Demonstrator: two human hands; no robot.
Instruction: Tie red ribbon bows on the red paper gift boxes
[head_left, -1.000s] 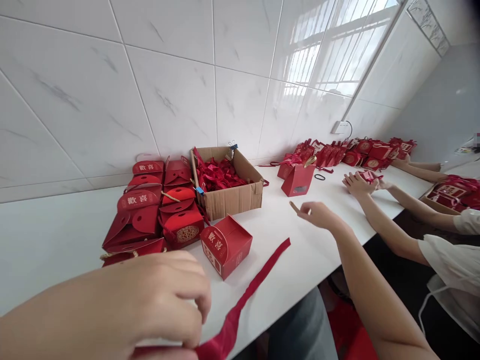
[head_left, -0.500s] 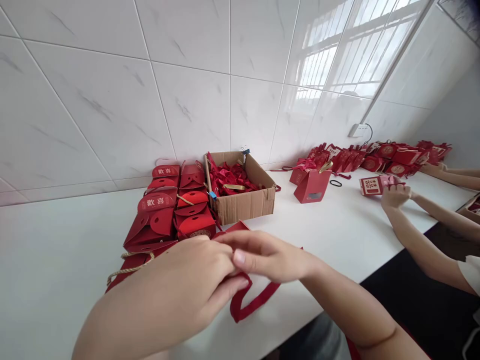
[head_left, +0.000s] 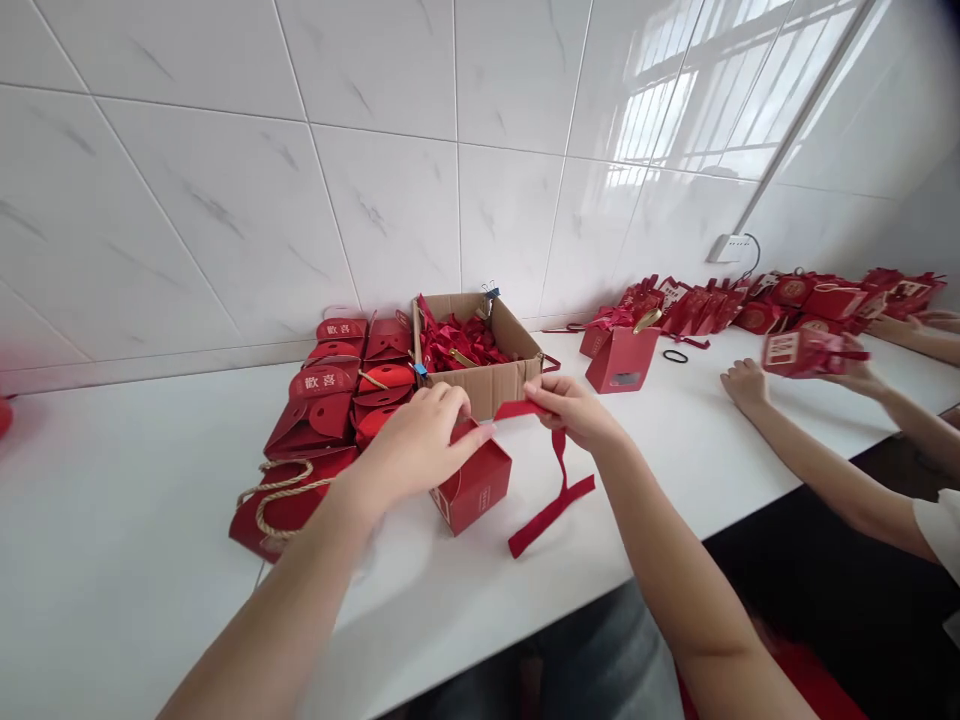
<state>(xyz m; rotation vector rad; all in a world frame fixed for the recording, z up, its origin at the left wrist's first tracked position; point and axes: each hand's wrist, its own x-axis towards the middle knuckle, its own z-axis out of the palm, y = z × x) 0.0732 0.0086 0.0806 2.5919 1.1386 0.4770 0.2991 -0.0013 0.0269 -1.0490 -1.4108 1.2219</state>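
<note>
A red gift box [head_left: 480, 490] stands on the white table in front of me, pale print on one side. My left hand [head_left: 424, 440] is closed over its top, thumb stretched toward the right; the fingertips are partly hidden. To the right and a little higher, my right hand [head_left: 571, 408] pinches a dark red ribbon [head_left: 551, 520]. One stretch of ribbon runs from its fingers toward the box top. The rest hangs down and its tail lies on the table, right of the box.
Several finished-looking red boxes [head_left: 311, 410] stand in rows at left, one with rope handles [head_left: 285, 495]. Behind is a cardboard box [head_left: 480, 385] of ribbons. Further right are a red bag [head_left: 621, 360], a black ring [head_left: 675, 356] and a co-worker's hands [head_left: 746, 385] near another red box [head_left: 806, 352].
My hands, earlier together over the ribbon, have moved apart. The left is now on the gift box, the right has drawn the ribbon up and right. The co-worker's box has lifted.
</note>
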